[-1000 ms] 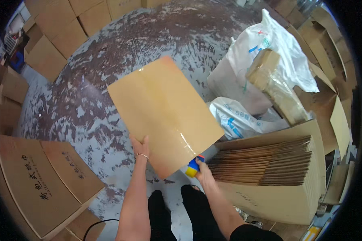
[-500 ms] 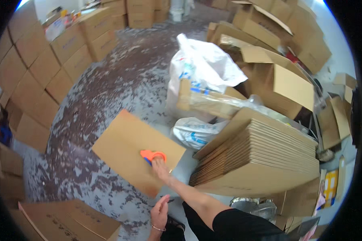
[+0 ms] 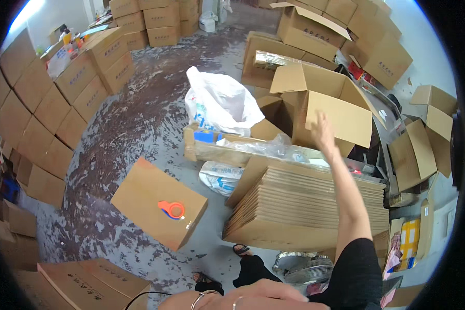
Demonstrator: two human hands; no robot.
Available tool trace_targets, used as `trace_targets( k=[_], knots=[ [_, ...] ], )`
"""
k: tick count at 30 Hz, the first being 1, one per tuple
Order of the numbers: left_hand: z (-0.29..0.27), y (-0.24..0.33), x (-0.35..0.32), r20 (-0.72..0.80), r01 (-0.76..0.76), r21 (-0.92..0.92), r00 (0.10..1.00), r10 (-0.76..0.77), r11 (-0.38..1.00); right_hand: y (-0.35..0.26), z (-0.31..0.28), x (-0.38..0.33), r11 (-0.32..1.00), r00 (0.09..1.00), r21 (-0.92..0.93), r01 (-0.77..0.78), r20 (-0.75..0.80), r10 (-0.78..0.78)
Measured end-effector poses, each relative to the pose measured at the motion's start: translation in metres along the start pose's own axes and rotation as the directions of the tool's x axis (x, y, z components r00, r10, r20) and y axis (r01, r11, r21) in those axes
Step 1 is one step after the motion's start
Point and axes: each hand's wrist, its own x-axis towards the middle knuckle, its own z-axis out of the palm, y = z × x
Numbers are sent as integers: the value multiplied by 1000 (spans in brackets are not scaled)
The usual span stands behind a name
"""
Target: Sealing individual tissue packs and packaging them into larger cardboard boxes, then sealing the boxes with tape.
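Observation:
My right hand (image 3: 324,135) is stretched out at the right, fingers extended and holding nothing. It hovers in front of the pale flap of an open cardboard box (image 3: 307,120); whether it touches the flap is unclear. Low in the picture, my left hand (image 3: 276,290) lies across my body, a bracelet at the wrist. Its fingers are partly cut off and hard to read. An orange and blue tape dispenser (image 3: 176,210) rests on top of a closed cardboard box (image 3: 144,194) on the floor, apart from both hands.
Flattened cartons (image 3: 305,206) stand in a row under my right forearm. Behind them are a long taped carton with plastic film (image 3: 243,150) and a white plastic sack (image 3: 222,101). Stacked boxes (image 3: 51,111) line the left; a metal fan (image 3: 310,269) sits near my feet.
My right hand has let go of the tape dispenser and swung right to the open box. My left hand has drawn back toward my body. The view has shifted.

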Motion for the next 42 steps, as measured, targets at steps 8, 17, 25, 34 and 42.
trace_targets(
  k=[8, 17, 25, 34, 42],
  knots=[
    [14, -62, 37, 172, 371, 23, 913, -369, 928, 138, 6, 102, 852, 904, -523, 15, 372, 212],
    [83, -116, 46, 186, -199, 708, 978, -93, -678, 187, 32, 91, 943, 920, -330, 42, 381, 93],
    [116, -156, 120, 78, 116, -525, 993, -88, 843, 190, -48, 104, 987, 984, -136, 84, 170, -60],
    [114, -96, 53, 701, 758, -20, 476, -532, 652, 88, -242, 93, 975, 979, -190, 118, -143, -146],
    [32, 24, 62, 662, 579, -59, 633, -402, 813, -50, -424, -76, 940, 968, -326, -100, -251, 16]
  ],
)
